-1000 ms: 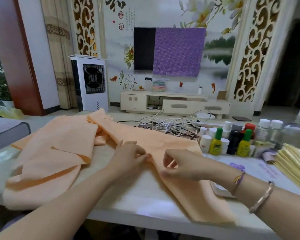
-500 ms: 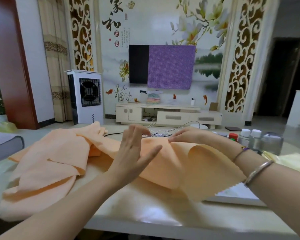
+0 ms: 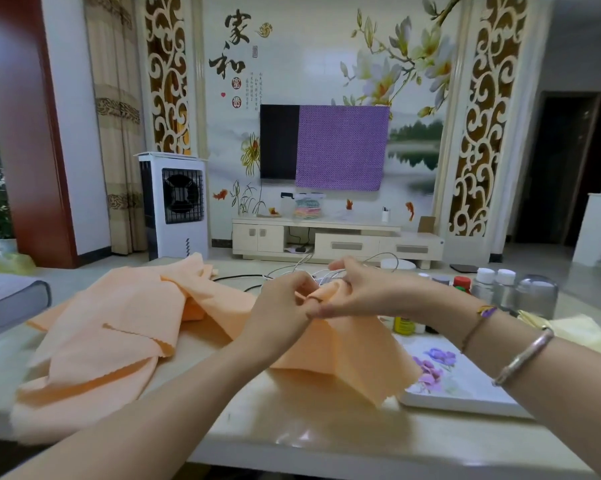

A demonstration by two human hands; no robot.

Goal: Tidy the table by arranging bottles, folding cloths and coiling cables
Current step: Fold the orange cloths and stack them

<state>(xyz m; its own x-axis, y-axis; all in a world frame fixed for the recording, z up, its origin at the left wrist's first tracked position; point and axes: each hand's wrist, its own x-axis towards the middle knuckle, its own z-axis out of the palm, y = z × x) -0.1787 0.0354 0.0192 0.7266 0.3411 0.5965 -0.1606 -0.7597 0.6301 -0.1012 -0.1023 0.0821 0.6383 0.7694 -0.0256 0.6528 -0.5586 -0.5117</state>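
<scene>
Above the tabletop (image 3: 292, 431), both hands pinch one bunched spot of the orange cloth (image 3: 344, 351): the left hand (image 3: 285, 306) and right hand (image 3: 354, 292) meet there, and the rest drapes down to the surface. It looks light, limp and unlikely to slip, so it should fold best if taken by two corners and spread flat.

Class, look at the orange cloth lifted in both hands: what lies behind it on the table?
Behind the orange cloth are tangled white cables and bottles. The cloth and hands cover most of the cables and some bottles.
</scene>
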